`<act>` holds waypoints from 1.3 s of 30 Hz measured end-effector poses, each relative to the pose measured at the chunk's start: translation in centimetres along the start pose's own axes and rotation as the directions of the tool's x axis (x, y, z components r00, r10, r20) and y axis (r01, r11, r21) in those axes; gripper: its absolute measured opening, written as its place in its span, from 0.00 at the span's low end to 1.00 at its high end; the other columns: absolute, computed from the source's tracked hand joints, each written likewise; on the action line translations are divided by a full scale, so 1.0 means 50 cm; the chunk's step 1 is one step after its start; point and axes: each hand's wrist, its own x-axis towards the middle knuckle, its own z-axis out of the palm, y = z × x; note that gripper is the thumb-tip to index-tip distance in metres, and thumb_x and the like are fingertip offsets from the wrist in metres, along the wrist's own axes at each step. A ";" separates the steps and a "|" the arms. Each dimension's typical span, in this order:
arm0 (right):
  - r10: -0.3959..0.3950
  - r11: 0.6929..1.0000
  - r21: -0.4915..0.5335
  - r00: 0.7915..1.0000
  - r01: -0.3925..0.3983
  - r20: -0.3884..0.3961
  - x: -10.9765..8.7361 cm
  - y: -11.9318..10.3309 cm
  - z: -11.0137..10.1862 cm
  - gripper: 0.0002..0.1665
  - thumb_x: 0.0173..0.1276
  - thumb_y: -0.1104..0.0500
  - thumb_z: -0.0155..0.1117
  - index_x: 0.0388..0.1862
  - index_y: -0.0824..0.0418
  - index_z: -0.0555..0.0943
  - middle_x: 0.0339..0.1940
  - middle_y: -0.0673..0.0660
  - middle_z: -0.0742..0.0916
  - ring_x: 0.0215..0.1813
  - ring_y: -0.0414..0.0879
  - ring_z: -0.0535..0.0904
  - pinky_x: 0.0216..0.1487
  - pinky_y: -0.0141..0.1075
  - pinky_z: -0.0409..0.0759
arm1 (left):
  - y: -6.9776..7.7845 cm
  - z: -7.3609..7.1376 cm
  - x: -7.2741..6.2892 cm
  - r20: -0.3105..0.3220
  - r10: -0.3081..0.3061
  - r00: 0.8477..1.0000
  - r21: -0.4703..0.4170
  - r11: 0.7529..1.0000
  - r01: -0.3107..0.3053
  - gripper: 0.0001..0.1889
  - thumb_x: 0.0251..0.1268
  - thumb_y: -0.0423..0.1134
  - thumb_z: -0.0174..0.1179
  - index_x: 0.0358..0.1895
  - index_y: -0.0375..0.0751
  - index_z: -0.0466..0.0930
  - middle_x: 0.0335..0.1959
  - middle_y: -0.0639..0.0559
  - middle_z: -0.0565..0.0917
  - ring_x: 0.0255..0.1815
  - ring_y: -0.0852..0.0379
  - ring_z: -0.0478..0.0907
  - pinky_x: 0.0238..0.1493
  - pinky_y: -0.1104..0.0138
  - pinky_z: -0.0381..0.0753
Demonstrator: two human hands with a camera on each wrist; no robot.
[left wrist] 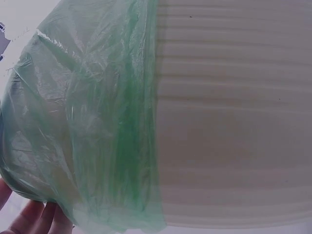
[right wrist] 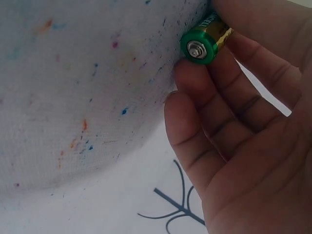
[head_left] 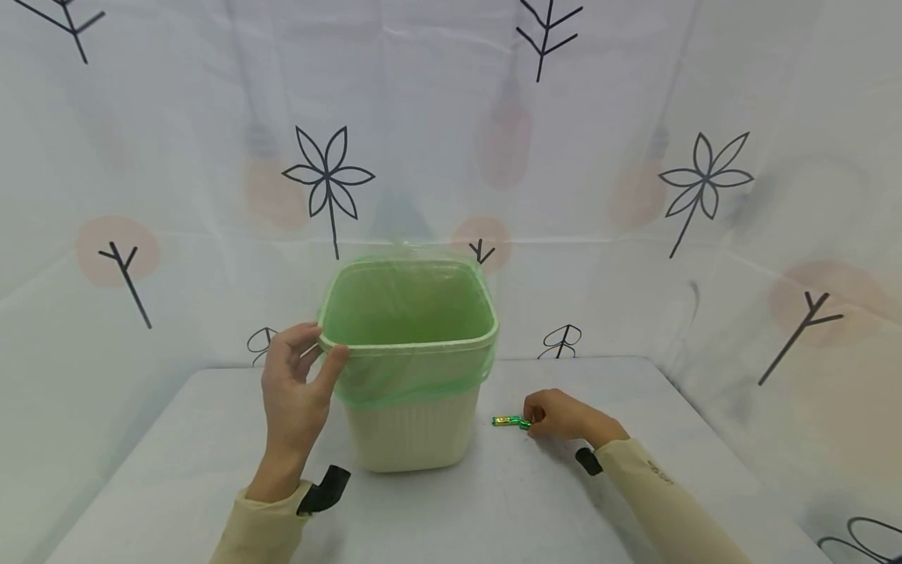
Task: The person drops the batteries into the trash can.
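A cream trash can point(head_left: 412, 439) stands on the white table, with a translucent green trash bag point(head_left: 416, 372) lining it and folded down over its rim. My left hand point(head_left: 299, 392) grips the bagged rim at its left corner, thumb outside; in the left wrist view its fingers point(left wrist: 29, 219) show at the lower left edge. To the right of the can, my right hand point(head_left: 564, 415) is low at the table and pinches a green and gold battery point(right wrist: 202, 44) between thumb and fingers. Beside those fingertips lies another green and gold battery point(head_left: 504, 421).
The white table point(head_left: 211, 454) carries small coloured specks, seen close in the right wrist view. A pale curtain point(head_left: 423, 157) with plant drawings hangs behind and at both sides. Black straps point(head_left: 324, 489) sit at the wrists.
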 end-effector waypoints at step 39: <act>-0.080 0.996 0.049 0.996 0.078 0.029 -0.041 -0.063 -0.036 0.12 0.56 0.60 0.73 0.35 0.54 0.78 0.26 0.48 0.78 0.31 0.42 0.72 0.28 0.33 0.75 | 0.008 0.001 0.001 0.004 -0.015 1.000 0.022 1.000 0.015 0.20 0.57 0.21 0.62 0.52 0.19 0.67 0.52 0.31 0.72 0.56 0.39 0.73 0.61 0.69 0.78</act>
